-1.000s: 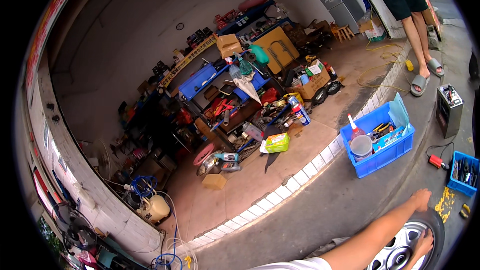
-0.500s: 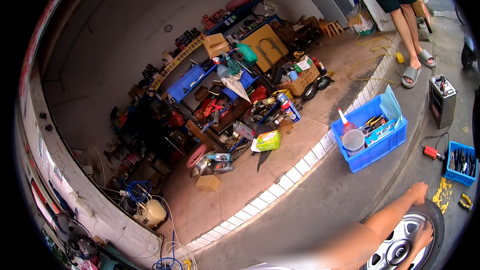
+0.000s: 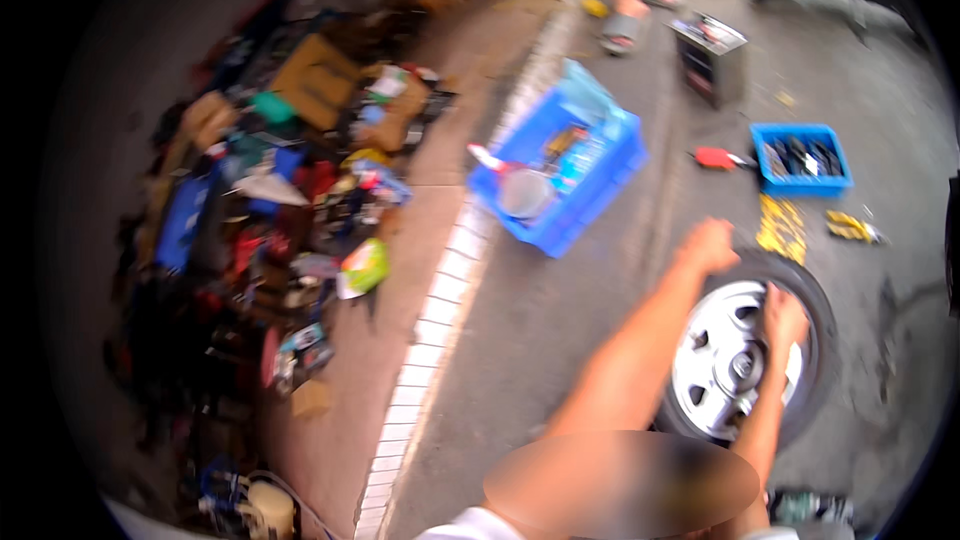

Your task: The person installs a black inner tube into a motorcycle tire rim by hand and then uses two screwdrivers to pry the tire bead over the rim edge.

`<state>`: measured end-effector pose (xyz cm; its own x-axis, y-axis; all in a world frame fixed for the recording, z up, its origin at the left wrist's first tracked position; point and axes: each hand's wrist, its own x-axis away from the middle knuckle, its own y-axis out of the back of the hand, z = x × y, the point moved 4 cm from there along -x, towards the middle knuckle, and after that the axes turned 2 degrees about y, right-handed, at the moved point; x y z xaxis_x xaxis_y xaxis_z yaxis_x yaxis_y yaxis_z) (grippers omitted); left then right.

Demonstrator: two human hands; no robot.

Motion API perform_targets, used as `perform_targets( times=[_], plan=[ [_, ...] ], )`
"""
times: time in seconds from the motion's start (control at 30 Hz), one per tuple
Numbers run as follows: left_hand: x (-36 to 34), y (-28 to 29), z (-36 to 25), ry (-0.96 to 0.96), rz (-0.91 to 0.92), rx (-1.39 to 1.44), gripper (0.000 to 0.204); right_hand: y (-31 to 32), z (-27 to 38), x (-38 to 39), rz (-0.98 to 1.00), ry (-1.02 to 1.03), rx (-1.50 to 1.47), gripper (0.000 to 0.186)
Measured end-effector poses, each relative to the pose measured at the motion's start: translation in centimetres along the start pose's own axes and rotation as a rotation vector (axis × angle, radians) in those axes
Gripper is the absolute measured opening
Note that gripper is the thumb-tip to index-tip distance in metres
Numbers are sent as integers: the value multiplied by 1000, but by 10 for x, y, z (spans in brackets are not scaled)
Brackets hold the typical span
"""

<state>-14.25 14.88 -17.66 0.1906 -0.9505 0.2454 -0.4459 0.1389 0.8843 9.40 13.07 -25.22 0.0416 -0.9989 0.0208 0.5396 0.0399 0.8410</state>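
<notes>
I've the wheel (image 3: 742, 367) on grey ground (image 3: 560, 325), near the small blue tray (image 3: 810, 184) — left hand (image 3: 711, 246) at the tyre (image 3: 820, 340), right hand (image 3: 787, 320) over the rim (image 3: 700, 380) — whether either grips, I can't tell.

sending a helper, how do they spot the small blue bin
Past the large wheel lies a yellow patch on the ground. Just beyond it sits the small blue bin holding dark items, clearly smaller than the big blue bin to its left.

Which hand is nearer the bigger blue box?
Left: the left hand is by the tire, toward the box; the right hand is over the silver wheel, farther away.
</notes>
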Motion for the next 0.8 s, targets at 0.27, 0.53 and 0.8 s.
perform_targets(
  times=[0.27, 0.53, 0.8],
  plan=[
    [33, 61, 51, 101, 59, -19, 70, 41, -21, -46, -55, -175, -43, 46],
    [3, 36, 93, 154, 207, -23, 66, 70, -29, -37, 108, -127, 174, 51],
    [2, -24, -52, -376, 207, -326, 88, 178, 85, -130, -86, 580, 330, 36]
  ],
)
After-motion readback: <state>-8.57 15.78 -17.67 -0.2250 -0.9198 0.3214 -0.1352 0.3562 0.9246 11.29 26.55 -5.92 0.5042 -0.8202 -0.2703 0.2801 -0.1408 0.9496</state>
